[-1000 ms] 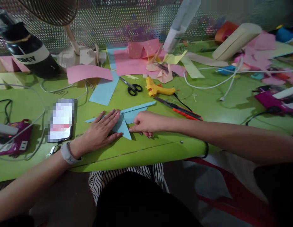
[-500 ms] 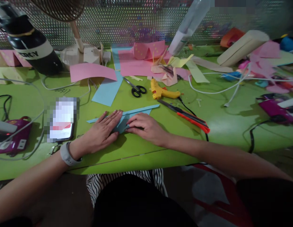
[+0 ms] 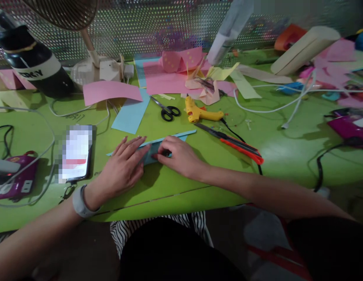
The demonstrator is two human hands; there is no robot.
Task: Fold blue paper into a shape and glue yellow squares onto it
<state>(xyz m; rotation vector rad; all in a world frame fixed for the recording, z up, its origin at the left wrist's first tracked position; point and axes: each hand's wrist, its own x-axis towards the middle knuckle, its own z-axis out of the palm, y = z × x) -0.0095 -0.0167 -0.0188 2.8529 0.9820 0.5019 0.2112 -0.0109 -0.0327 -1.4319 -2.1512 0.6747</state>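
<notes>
Your left hand (image 3: 124, 164) lies flat on blue paper (image 3: 149, 157); your right hand (image 3: 184, 158) curls at its edge, grip unclear; bare bench (image 3: 175, 181) spans six o'clock.

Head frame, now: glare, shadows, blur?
Head view: whitish glare on the glossy green tabletop at right; folded light-blue paper shaded between the bare left hand and bare right hand; pixelation over the rectangular phone's lit screen; mild softness throughout.

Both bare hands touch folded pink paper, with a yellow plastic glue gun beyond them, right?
Wrong colour: the head view shows folded light-blue paper touched by the left hand and right hand. The yellow plastic glue gun does lie beyond them.
</notes>
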